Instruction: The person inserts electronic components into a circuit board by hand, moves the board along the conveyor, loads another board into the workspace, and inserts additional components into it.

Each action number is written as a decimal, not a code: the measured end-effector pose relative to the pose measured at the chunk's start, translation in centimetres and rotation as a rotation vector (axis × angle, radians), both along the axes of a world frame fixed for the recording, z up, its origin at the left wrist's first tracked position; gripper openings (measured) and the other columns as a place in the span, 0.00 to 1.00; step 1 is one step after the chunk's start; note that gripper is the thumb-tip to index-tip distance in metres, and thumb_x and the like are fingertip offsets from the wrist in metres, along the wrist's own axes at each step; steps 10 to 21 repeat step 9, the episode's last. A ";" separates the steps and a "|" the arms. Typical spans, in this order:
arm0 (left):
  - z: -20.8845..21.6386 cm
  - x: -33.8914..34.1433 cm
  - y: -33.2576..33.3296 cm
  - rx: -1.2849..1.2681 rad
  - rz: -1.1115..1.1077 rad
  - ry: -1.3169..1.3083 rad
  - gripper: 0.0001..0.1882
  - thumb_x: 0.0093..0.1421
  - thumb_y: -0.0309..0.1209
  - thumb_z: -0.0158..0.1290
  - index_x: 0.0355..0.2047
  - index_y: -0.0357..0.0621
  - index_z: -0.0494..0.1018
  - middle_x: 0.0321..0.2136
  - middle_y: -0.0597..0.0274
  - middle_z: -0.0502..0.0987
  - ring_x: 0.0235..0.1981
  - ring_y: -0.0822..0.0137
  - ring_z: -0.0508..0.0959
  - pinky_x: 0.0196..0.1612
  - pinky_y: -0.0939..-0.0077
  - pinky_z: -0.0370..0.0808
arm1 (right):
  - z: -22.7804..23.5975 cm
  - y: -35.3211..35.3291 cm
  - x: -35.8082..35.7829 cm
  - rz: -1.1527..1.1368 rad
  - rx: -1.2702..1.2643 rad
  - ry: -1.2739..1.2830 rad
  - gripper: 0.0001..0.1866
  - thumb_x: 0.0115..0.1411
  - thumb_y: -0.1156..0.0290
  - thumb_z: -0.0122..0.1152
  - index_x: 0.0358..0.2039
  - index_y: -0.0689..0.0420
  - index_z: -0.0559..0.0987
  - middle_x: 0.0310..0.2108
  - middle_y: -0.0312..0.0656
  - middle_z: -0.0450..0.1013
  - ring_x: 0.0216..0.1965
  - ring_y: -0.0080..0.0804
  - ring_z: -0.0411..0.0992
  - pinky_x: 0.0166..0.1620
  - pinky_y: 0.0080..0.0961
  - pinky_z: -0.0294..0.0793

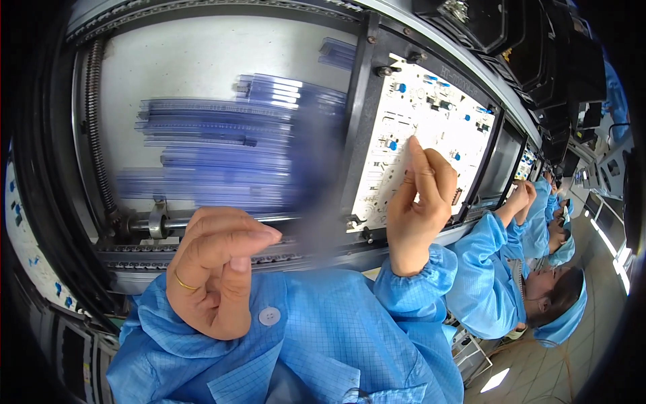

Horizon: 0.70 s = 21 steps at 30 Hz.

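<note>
Right hand [418,202] is pinching fingers together, pressing a small part – too small to tell – onto the white circuit board [424,128] sitting in the conveyor frame [360,121], far right. Left hand [219,269] is hovering near, loosely curled, holding nothing visible – blurred blue tubes [222,145] lying beyond it.

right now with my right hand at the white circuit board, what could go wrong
1. The right hand has its fingertips pressed on the white circuit board among small blue parts; a slip could knock one loose.
2. The loose pile of clear blue plastic tubes lies close beside the left hand; a bump might scatter them along the conveyor rail.
</note>
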<state>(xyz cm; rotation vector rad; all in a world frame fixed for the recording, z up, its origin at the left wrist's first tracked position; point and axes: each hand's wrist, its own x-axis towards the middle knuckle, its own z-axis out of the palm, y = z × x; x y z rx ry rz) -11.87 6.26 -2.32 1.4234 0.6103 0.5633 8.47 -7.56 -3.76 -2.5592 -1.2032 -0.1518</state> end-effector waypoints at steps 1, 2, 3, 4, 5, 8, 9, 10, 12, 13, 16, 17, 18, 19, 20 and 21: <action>-0.1 0.0 0.0 0.003 -0.014 -0.012 0.09 0.62 0.21 0.44 0.39 0.38 0.73 0.35 0.59 0.77 0.36 0.66 0.74 0.41 0.73 0.70 | 0.3 0.1 0.0 0.021 -0.041 -0.048 0.22 0.50 0.90 0.52 0.45 0.60 0.79 0.36 0.45 0.72 0.37 0.36 0.70 0.38 0.24 0.71; -0.2 0.0 0.2 0.014 -0.021 0.010 0.09 0.62 0.22 0.43 0.39 0.38 0.73 0.35 0.58 0.77 0.36 0.67 0.73 0.40 0.74 0.69 | 0.0 0.2 0.1 0.051 -0.008 -0.069 0.26 0.45 0.92 0.50 0.45 0.61 0.79 0.37 0.47 0.71 0.37 0.42 0.70 0.41 0.29 0.71; -0.1 0.2 0.1 0.031 -0.025 0.030 0.09 0.63 0.22 0.43 0.39 0.37 0.73 0.35 0.57 0.77 0.36 0.67 0.73 0.40 0.75 0.69 | 0.2 0.5 -0.1 0.054 -0.004 -0.045 0.28 0.42 0.92 0.48 0.46 0.61 0.78 0.37 0.48 0.71 0.38 0.43 0.70 0.44 0.32 0.71; 0.0 0.4 -0.4 -0.022 0.030 0.023 0.09 0.64 0.23 0.43 0.39 0.36 0.73 0.35 0.56 0.76 0.35 0.69 0.71 0.40 0.78 0.67 | 0.1 0.6 -0.1 0.058 0.009 -0.023 0.29 0.41 0.92 0.48 0.46 0.61 0.78 0.38 0.48 0.71 0.39 0.44 0.70 0.45 0.32 0.70; 0.0 0.7 -0.6 -0.010 0.016 0.005 0.09 0.64 0.23 0.43 0.39 0.36 0.73 0.35 0.56 0.76 0.35 0.69 0.71 0.40 0.78 0.67 | 0.2 0.4 0.0 0.062 0.024 -0.001 0.30 0.40 0.92 0.47 0.47 0.61 0.77 0.38 0.48 0.71 0.40 0.44 0.69 0.46 0.33 0.70; 0.1 0.5 -0.8 -0.059 0.050 0.021 0.10 0.64 0.24 0.43 0.41 0.34 0.72 0.36 0.57 0.75 0.34 0.72 0.69 0.40 0.80 0.66 | 1.2 -0.9 0.2 0.043 0.094 0.163 0.29 0.45 0.92 0.47 0.49 0.60 0.76 0.43 0.49 0.71 0.46 0.43 0.69 0.49 0.30 0.69; 0.2 0.6 -0.8 -0.074 0.027 0.067 0.10 0.64 0.25 0.44 0.42 0.35 0.72 0.37 0.57 0.75 0.34 0.71 0.69 0.41 0.79 0.67 | 1.2 -1.7 0.4 0.019 0.160 0.314 0.29 0.47 0.92 0.46 0.50 0.59 0.76 0.47 0.49 0.70 0.49 0.41 0.68 0.50 0.29 0.69; 0.2 0.6 -0.8 -0.074 0.027 0.067 0.10 0.64 0.25 0.44 0.42 0.35 0.72 0.37 0.57 0.75 0.34 0.71 0.69 0.41 0.79 0.67 | 1.2 -1.7 0.4 0.019 0.160 0.314 0.29 0.47 0.92 0.46 0.50 0.59 0.76 0.47 0.49 0.70 0.49 0.41 0.68 0.50 0.29 0.69; 0.2 0.6 -0.8 -0.074 0.027 0.067 0.10 0.64 0.25 0.44 0.42 0.35 0.72 0.37 0.57 0.75 0.34 0.71 0.69 0.41 0.79 0.67 | 1.2 -1.7 0.4 0.019 0.160 0.314 0.29 0.47 0.92 0.46 0.50 0.59 0.76 0.47 0.49 0.70 0.49 0.41 0.68 0.50 0.29 0.69; 0.2 0.6 -0.8 -0.074 0.027 0.067 0.10 0.64 0.25 0.44 0.42 0.35 0.72 0.37 0.57 0.75 0.34 0.71 0.69 0.41 0.79 0.67 | 1.2 -1.7 0.4 0.019 0.160 0.314 0.29 0.47 0.92 0.46 0.50 0.59 0.76 0.47 0.49 0.70 0.49 0.41 0.68 0.50 0.29 0.69; 0.2 0.6 -0.8 -0.074 0.027 0.067 0.10 0.64 0.25 0.44 0.42 0.35 0.72 0.37 0.57 0.75 0.34 0.71 0.69 0.41 0.79 0.67 | 1.2 -1.7 0.4 0.019 0.160 0.314 0.29 0.47 0.92 0.46 0.50 0.59 0.76 0.47 0.49 0.70 0.49 0.41 0.68 0.50 0.29 0.69; 0.2 0.6 -0.8 -0.074 0.027 0.067 0.10 0.64 0.25 0.44 0.42 0.35 0.72 0.37 0.57 0.75 0.34 0.71 0.69 0.41 0.79 0.67 | 1.2 -1.7 0.4 0.019 0.160 0.314 0.29 0.47 0.92 0.46 0.50 0.59 0.76 0.47 0.49 0.70 0.49 0.41 0.68 0.50 0.29 0.69; 0.2 0.6 -0.8 -0.074 0.027 0.067 0.10 0.64 0.25 0.44 0.42 0.35 0.72 0.37 0.57 0.75 0.34 0.71 0.69 0.41 0.79 0.67 | 1.2 -1.7 0.4 0.019 0.160 0.314 0.29 0.47 0.92 0.46 0.50 0.59 0.76 0.47 0.49 0.70 0.49 0.41 0.68 0.50 0.29 0.69; 0.2 0.6 -0.8 -0.074 0.027 0.067 0.10 0.64 0.25 0.44 0.42 0.35 0.72 0.37 0.57 0.75 0.34 0.71 0.69 0.41 0.79 0.67 | 1.2 -1.7 0.4 0.019 0.160 0.314 0.29 0.47 0.92 0.46 0.50 0.59 0.76 0.47 0.49 0.70 0.49 0.41 0.68 0.50 0.29 0.69; 0.2 0.6 -0.8 -0.074 0.027 0.067 0.10 0.64 0.25 0.44 0.42 0.35 0.72 0.37 0.57 0.75 0.34 0.71 0.69 0.41 0.79 0.67 | 1.2 -1.7 0.4 0.019 0.160 0.314 0.29 0.47 0.92 0.46 0.50 0.59 0.76 0.47 0.49 0.70 0.49 0.41 0.68 0.50 0.29 0.69; 0.2 0.6 -0.8 -0.074 0.027 0.067 0.10 0.64 0.25 0.44 0.42 0.35 0.72 0.37 0.57 0.75 0.34 0.71 0.69 0.41 0.79 0.67 | 1.2 -1.7 0.4 0.019 0.160 0.314 0.29 0.47 0.92 0.46 0.50 0.59 0.76 0.47 0.49 0.70 0.49 0.41 0.68 0.50 0.29 0.69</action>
